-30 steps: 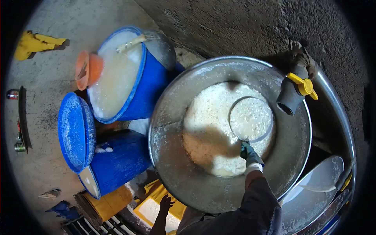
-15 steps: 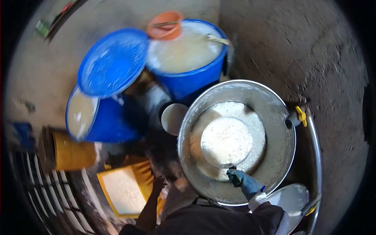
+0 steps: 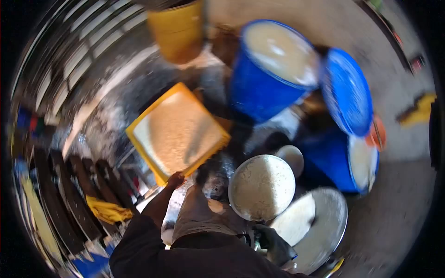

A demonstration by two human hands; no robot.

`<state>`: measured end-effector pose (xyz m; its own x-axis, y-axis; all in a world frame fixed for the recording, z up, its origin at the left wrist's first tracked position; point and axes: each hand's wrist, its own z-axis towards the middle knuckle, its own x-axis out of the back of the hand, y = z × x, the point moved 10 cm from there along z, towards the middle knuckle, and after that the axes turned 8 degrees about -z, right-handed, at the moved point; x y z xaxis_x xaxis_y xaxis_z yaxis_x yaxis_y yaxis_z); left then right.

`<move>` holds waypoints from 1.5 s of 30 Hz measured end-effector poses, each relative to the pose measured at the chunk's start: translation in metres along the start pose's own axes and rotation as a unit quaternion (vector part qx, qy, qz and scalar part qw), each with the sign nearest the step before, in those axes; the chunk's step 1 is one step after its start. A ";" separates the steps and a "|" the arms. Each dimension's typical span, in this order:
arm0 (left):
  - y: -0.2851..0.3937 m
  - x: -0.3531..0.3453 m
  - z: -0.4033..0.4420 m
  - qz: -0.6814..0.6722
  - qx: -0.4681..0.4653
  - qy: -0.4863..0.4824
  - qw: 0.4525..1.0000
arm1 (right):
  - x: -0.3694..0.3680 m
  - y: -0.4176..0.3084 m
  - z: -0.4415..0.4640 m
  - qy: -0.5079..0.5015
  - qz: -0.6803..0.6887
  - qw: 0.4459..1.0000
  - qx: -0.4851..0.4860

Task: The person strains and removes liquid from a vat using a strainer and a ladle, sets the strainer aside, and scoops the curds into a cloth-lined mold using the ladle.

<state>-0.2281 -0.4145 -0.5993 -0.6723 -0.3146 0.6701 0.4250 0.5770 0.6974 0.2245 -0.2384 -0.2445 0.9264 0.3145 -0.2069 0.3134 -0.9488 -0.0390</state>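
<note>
My right hand, in a dark green glove, is closed at the near edge of a round pan, where the handle is. The pan looks level and full of pale, wet grainy stuff, half in shadow. It is left of the large metal vessel, with pale stuff inside. My bare left hand is at the near rim of a yellow square container that holds pale grainy stuff. Its fingers are small and blurred; whether they grip the rim cannot be made out.
Beyond the pan stand two blue drums with pale liquid, and a blue lid leans between them. A pale round vessel is behind the pan. A yellow bucket is at the top, and dark slats at the left.
The view has swung toward the left. The pan has come up out of the large vessel in my right hand. My left hand has moved to the yellow container's rim.
</note>
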 end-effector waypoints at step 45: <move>0.087 -0.042 0.051 -0.279 0.249 -0.183 0.909 | 0.219 -0.059 0.030 0.331 0.217 0.858 0.326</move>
<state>-0.1936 -0.3126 -0.5793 -0.8941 -0.4445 0.0543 -0.3103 0.7024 0.6406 0.4025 -0.1145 -0.3167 0.9092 -0.3310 0.2527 -0.0747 -0.7266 -0.6829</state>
